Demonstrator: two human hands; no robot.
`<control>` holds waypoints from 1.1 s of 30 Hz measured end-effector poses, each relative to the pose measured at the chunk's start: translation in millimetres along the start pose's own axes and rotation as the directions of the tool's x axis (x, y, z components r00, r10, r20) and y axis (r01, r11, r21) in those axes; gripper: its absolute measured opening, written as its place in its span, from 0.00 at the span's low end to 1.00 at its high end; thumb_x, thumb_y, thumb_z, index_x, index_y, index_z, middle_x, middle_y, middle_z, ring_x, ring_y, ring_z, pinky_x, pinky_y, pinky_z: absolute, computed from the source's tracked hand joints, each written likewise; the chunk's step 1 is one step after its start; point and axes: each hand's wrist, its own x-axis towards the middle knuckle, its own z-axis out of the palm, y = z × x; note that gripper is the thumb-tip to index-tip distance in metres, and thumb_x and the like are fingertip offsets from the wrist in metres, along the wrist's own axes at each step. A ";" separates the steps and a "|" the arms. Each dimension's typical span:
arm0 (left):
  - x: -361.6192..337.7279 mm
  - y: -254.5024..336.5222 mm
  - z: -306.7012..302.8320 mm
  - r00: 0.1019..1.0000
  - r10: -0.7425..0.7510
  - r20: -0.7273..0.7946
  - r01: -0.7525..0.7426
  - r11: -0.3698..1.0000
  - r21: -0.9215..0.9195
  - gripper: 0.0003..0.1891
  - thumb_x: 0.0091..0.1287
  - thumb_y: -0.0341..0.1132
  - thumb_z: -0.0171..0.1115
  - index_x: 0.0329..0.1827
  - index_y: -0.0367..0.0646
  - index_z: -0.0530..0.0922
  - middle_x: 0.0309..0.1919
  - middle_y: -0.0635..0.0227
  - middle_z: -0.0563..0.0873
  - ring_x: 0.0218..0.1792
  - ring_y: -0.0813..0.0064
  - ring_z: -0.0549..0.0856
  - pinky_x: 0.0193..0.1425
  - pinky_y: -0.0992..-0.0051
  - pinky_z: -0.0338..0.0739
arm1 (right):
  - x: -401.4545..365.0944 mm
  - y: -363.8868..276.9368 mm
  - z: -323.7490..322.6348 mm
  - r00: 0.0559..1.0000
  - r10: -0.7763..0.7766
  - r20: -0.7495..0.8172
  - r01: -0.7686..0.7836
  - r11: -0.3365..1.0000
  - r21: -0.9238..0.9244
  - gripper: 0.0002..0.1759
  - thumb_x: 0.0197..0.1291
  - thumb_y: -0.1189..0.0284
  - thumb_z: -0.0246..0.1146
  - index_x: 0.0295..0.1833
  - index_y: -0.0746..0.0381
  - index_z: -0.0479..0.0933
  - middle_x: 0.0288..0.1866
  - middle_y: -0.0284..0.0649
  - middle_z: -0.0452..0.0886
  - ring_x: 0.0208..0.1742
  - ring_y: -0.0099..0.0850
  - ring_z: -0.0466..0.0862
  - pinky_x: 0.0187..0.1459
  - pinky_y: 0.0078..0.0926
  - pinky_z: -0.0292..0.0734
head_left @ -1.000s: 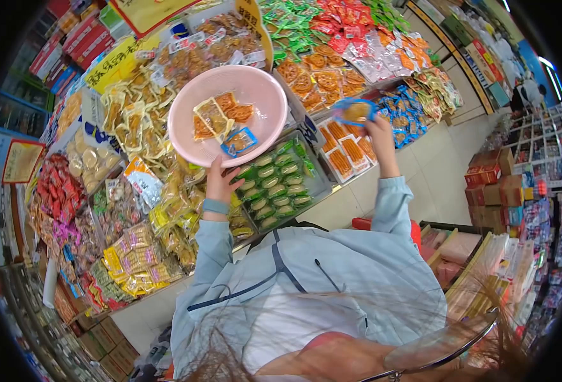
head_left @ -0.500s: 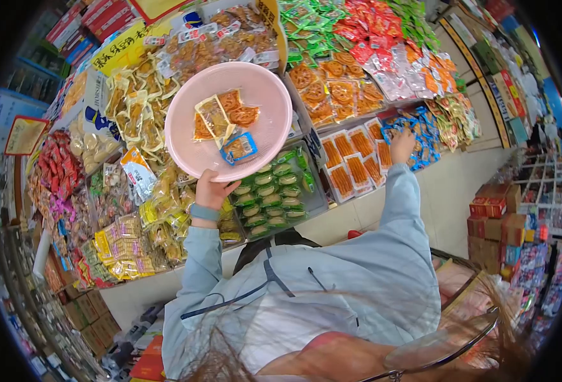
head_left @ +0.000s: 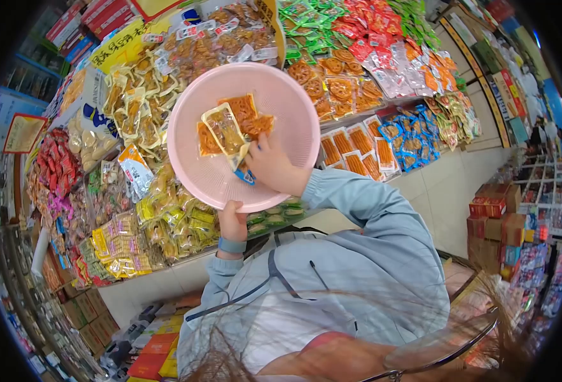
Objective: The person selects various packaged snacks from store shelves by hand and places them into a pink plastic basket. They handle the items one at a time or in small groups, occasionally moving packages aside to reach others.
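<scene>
My left hand [head_left: 232,223] grips the near rim of a pink plastic basin [head_left: 188,172], thumb over the edge. Inside lie orange snack packets [head_left: 239,109] and a clear, pale-edged snack packet [head_left: 223,129]. My right hand [head_left: 273,167] is down in the basin over these packets, its fingers bent. Part of a blue snack packet [head_left: 246,176] shows beneath that hand. A trace of blue is at the fingertips, but what they hold is hidden.
Blue snack packets [head_left: 414,143] and trays of orange stick packets [head_left: 360,140] lie right of the basin. Green-wrapped packets [head_left: 274,219] are partly under it. Yellow-brown packets [head_left: 128,108] fill the left side. Stacked cartons [head_left: 494,223] stand at far right.
My right hand has moved left from the pile of blue packets into the basin. The basin has come slightly right and closer, covering more of the green-wrapped packets.
</scene>
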 end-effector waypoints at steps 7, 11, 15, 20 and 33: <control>-6.4 2.2 -4.4 0.998 -0.058 0.014 0.057 0.998 0.021 0.28 0.60 0.28 0.51 0.66 0.29 0.65 0.60 0.51 0.76 0.61 0.53 0.79 0.65 0.54 0.78 | -16.2 28.3 -19.8 0.968 -0.071 0.239 -0.022 0.932 0.363 0.10 0.56 0.69 0.60 0.41 0.57 0.83 0.30 0.41 0.84 0.38 0.41 0.85 0.40 0.39 0.79; -0.8 18.2 -5.4 0.979 -0.168 0.116 0.165 0.986 0.036 0.30 0.64 0.35 0.49 0.69 0.30 0.63 0.64 0.50 0.75 0.62 0.53 0.79 0.64 0.55 0.78 | -39.5 113.2 -66.0 0.949 0.316 0.013 -0.258 0.750 0.609 0.18 0.58 0.78 0.55 0.51 0.57 0.83 0.39 0.44 0.87 0.39 0.43 0.87 0.39 0.37 0.82; 6.2 33.1 -18.4 0.957 -0.258 0.133 0.252 0.966 0.066 0.26 0.67 0.38 0.50 0.67 0.35 0.66 0.61 0.53 0.79 0.58 0.60 0.83 0.58 0.59 0.82 | -102.9 209.7 -56.1 0.489 0.871 0.053 -0.872 0.486 0.065 0.21 0.67 0.69 0.52 0.64 0.43 0.74 0.39 0.52 0.86 0.40 0.49 0.87 0.37 0.46 0.79; 12.4 36.1 -21.2 0.997 -0.039 -0.073 0.056 0.968 0.245 0.29 0.67 0.36 0.56 0.70 0.34 0.62 0.62 0.56 0.77 0.59 0.59 0.80 0.61 0.60 0.78 | -213.0 282.8 62.5 0.319 0.947 -0.034 -0.908 0.295 -0.297 0.15 0.70 0.67 0.50 0.58 0.53 0.75 0.37 0.48 0.86 0.39 0.50 0.87 0.36 0.48 0.81; 57.8 86.9 45.4 0.890 0.040 0.454 -0.389 -0.456 0.801 0.17 0.59 0.38 0.64 0.50 0.43 0.79 0.44 0.54 0.83 0.53 0.52 0.81 0.59 0.54 0.70 | -138.4 209.3 64.9 0.625 0.714 -0.316 -0.686 0.695 0.215 0.21 0.61 0.73 0.62 0.61 0.63 0.77 0.56 0.49 0.78 0.56 0.49 0.77 0.58 0.43 0.73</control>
